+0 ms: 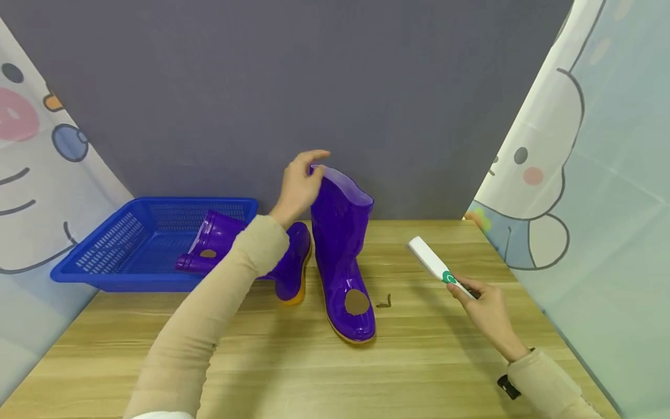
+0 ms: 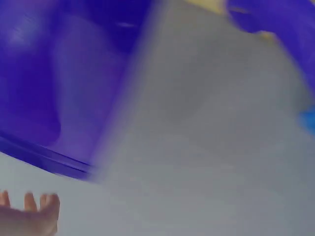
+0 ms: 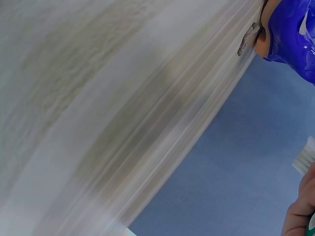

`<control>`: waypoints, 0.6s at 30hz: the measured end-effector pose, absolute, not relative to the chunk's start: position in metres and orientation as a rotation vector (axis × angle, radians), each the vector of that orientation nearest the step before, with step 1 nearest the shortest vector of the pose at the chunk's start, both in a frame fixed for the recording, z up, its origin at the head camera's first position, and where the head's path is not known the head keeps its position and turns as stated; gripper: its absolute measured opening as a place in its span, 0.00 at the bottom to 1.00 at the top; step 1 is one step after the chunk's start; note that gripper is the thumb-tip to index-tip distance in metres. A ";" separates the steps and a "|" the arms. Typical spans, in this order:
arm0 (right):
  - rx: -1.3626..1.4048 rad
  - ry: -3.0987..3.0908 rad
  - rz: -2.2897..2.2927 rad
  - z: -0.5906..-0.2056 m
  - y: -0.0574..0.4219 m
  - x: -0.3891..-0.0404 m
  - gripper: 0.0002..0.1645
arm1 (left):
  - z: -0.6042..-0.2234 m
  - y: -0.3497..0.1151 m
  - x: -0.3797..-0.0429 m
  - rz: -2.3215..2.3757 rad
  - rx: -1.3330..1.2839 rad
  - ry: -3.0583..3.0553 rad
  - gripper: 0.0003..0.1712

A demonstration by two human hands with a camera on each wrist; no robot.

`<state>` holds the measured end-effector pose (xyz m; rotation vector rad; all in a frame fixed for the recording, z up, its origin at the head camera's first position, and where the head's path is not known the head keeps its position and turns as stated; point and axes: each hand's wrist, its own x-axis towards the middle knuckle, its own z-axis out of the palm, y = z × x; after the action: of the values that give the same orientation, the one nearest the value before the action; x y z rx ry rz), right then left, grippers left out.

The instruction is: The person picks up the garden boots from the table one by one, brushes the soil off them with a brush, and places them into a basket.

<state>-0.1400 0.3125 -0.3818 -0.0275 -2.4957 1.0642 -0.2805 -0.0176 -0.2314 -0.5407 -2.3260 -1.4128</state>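
A purple rain boot (image 1: pixel 337 233) stands upright on the table, a round brown patch (image 1: pixel 357 302) on its toe. At its top rim is my left hand (image 1: pixel 300 186), fingers loosely bent; in the left wrist view its fingertips (image 2: pixel 49 201) show apart from the blurred boot (image 2: pixel 29 88). My right hand (image 1: pixel 487 311) grips a white brush (image 1: pixel 430 259) with a green band, head raised toward the upper left. The right wrist view catches its bristles (image 3: pixel 306 156). A second purple boot (image 1: pixel 293 262) lies on its side, partly behind my left forearm.
At the left, a blue plastic basket (image 1: pixel 120 285) has the second boot's shaft over its edge. Small brown bits (image 1: pixel 384 302) lie right of the standing boot's toe. A grey wall (image 1: pixel 419 105) rises behind the wooden table (image 1: pixel 324 378), with cartoon-printed sheets (image 1: pixel 602 233) at both sides.
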 end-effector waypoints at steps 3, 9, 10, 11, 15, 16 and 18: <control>-0.041 -2.500 1.073 -0.382 0.311 -0.140 0.19 | -0.252 0.008 -0.247 -1.211 -0.748 -2.182 0.20; -0.037 -2.506 1.094 -0.381 0.305 -0.139 0.20 | -0.292 0.024 -0.228 -1.026 -0.815 -2.114 0.34; -0.035 -2.504 1.098 -0.381 0.305 -0.139 0.20 | -0.295 0.023 -0.229 -1.027 -0.787 -2.107 0.35; -0.037 -2.505 1.104 -0.381 0.305 -0.139 0.20 | -0.297 0.022 -0.231 -1.038 -0.752 -2.106 0.35; -0.050 -2.515 1.109 -0.381 0.306 -0.137 0.20 | -0.301 0.018 -0.235 -1.214 -0.639 -2.141 0.40; -0.053 -2.518 1.108 -0.382 0.306 -0.137 0.20 | -0.301 0.018 -0.235 -1.282 -0.620 -2.147 0.40; -0.059 -2.527 1.098 -0.382 0.308 -0.136 0.20 | -0.301 0.018 -0.238 -1.425 -0.590 -2.143 0.37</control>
<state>-0.1364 0.3076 -0.3824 -0.0589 -2.5266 1.0978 -0.2378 0.0183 -0.3010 -0.5902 -2.1426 -1.4254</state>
